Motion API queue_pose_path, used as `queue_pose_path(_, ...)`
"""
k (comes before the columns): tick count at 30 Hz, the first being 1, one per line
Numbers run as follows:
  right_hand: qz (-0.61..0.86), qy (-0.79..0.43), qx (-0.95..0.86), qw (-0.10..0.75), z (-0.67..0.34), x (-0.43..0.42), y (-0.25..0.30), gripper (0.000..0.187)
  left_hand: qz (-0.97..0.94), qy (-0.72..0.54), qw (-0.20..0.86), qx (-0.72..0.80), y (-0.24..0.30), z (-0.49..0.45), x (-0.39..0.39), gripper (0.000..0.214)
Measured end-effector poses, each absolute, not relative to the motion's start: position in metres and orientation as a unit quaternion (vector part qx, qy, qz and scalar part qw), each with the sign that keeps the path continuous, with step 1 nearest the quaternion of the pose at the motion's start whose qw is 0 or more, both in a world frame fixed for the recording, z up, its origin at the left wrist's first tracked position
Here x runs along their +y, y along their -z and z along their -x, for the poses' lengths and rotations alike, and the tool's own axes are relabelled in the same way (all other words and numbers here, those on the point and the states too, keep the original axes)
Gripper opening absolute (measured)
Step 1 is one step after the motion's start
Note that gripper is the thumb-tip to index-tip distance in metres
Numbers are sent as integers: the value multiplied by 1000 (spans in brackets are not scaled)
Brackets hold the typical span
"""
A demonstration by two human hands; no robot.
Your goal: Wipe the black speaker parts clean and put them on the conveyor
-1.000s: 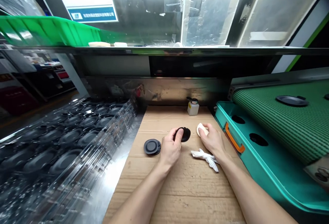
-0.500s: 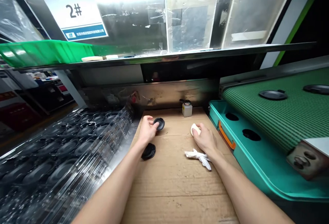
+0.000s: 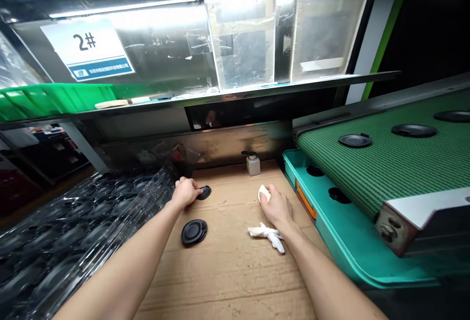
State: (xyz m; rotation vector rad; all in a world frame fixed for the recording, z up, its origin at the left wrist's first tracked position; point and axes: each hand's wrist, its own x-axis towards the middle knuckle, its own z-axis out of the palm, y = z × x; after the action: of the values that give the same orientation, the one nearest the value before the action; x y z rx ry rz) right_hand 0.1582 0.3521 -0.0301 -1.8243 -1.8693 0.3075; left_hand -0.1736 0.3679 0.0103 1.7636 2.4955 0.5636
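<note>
My left hand (image 3: pixel 186 192) pinches the near edge of a thin black round lid (image 3: pixel 204 192), low over the cardboard or resting on it; I cannot tell which. My right hand (image 3: pixel 278 208) is closed around a small white pad (image 3: pixel 263 193), held at the right of the cardboard. Closer to me on the left lies a small stack of black round lids (image 3: pixel 194 232). A knotted white cloth (image 3: pixel 268 235) rests just below my right hand. Behind both hands stands a small whitish bottle (image 3: pixel 253 164) with a dark cap.
Clear plastic trays (image 3: pixel 110 212) of black round pieces stand at left. At right, a green conveyor belt (image 3: pixel 389 163) carries several black lids above a teal bin (image 3: pixel 367 251) with an orange handle. A metal shelf (image 3: pixel 235 95) with a green crate (image 3: pixel 55 100) crosses overhead.
My left hand has moved left and lowered the lid, which was tilted up before. The stack of lids is now in full view. My right hand still holds the pad. The view has shifted.
</note>
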Motion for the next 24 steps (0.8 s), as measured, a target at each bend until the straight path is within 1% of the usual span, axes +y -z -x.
queue_pose_path(3,669,-111,-687,263,-157,352,30,29,-595,-165,-52,785,-24,169,364,47)
queue_pose_path(7,665,-116,-684,276,-156,351,27,26,-640,-153,-162,735,-57,131,380,46)
queue_pose_path(10,661,-124,-681,290,-156,352,23,25,-719,-186,-169,648,-90,56,402,46)
queue_pose_path(14,661,-134,-673,304,-159,351,19,24,-828,-250,-102,491,-130,-88,418,50)
queue_pose_path(16,659,-142,-669,313,-161,348,16,22,-842,-277,-43,461,-143,-157,420,58)
queue_pose_path(18,658,-156,-667,312,-164,346,13,22,-828,-297,39,474,-152,-211,423,62)
queue_pose_path(20,654,-174,-670,306,-166,345,10,23,-822,-299,109,471,-158,-246,427,56)
queue_pose_path(22,646,-181,-675,306,-168,345,9,25,-818,-294,163,467,-164,-264,431,43)
queue_pose_path(24,642,-176,-679,310,-169,346,10,25,-811,-314,193,455,-169,-264,432,31)
